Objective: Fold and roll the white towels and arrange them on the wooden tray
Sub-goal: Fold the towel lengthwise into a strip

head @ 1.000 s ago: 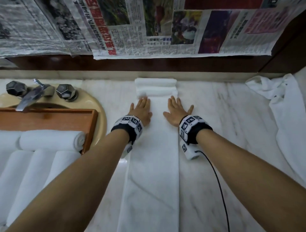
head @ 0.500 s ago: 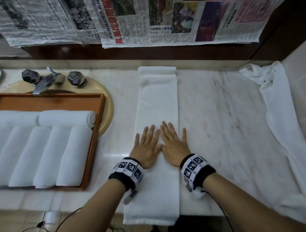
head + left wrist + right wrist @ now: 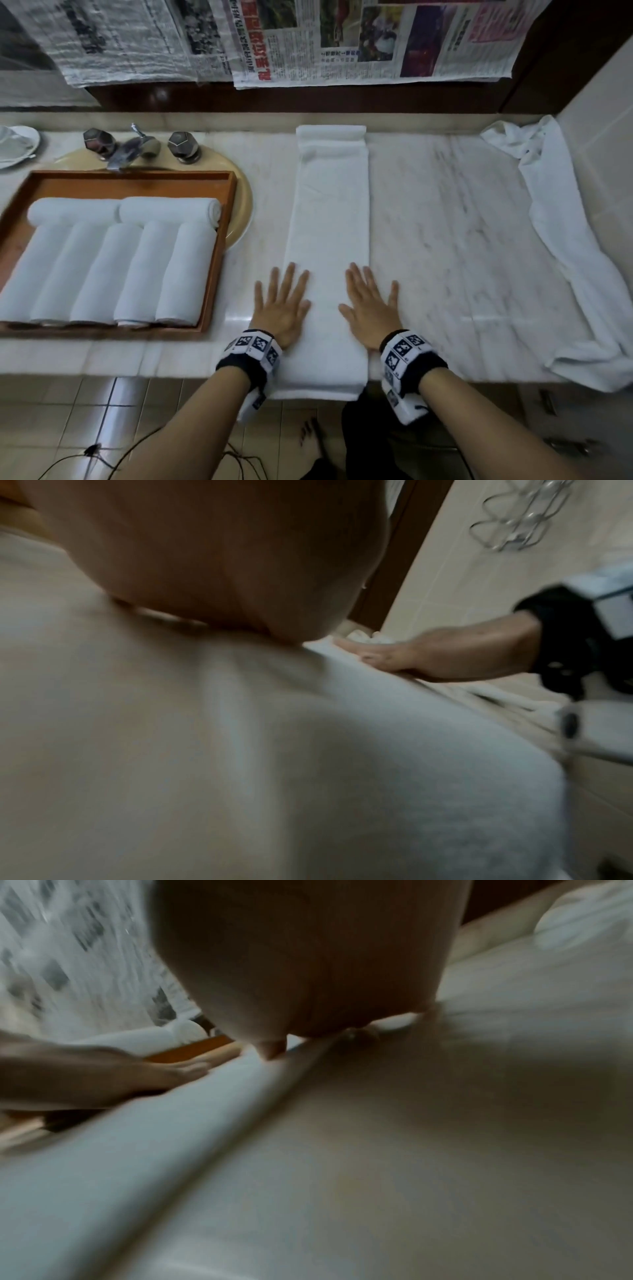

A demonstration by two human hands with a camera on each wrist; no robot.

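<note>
A long white towel [image 3: 330, 222], folded into a narrow strip, lies lengthwise on the marble counter [image 3: 445, 222], its near end hanging over the front edge. My left hand [image 3: 282, 301] lies flat across the strip's left edge with fingers spread. My right hand [image 3: 371, 301] lies flat across its right edge in the same way. Neither hand grips anything. The wooden tray [image 3: 219, 246] at the left holds several rolled white towels [image 3: 116, 270]. Both wrist views are blurred and show a palm over white cloth [image 3: 342, 777], [image 3: 103, 1150].
A crumpled white towel [image 3: 575, 257] lies along the counter's right side by the wall. Behind the tray are a faucet [image 3: 133, 147] and a beige basin [image 3: 239, 205]. Newspaper [image 3: 308, 41] covers the back wall. A white dish [image 3: 17, 144] sits far left.
Both hands slid along the towel from its far end toward the counter's front edge, then spread apart to the strip's two sides. The towel lies flatter.
</note>
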